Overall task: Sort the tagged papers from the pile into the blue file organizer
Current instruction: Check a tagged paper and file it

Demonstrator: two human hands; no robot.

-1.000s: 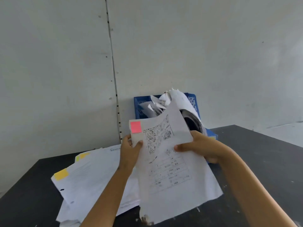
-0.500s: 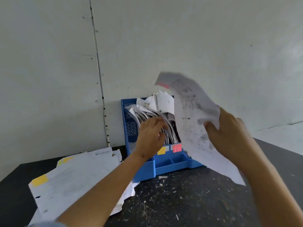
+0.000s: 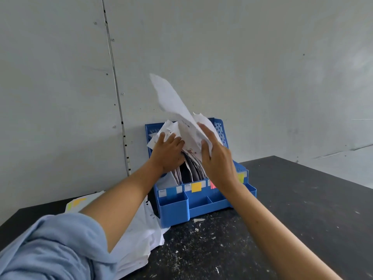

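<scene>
Nearest me, my blue sleeve (image 3: 50,247) covers my left arm above the pile of papers (image 3: 139,239), which lies on the dark tabletop (image 3: 292,219) just left of the blue file organizer (image 3: 201,201). Further out, my left hand (image 3: 168,152) presses spread fingers against the filed papers (image 3: 191,168) standing in the organizer. My right hand (image 3: 217,158) has its grip pinching a sheet (image 3: 173,102), held tilted over the slots. Behind stands the wall (image 3: 262,67).

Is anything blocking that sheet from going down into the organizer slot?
Yes. Crumpled filed papers crowd the top of the blue organizer right under the sheet held by the right hand. The left hand is pressing them aside.
</scene>
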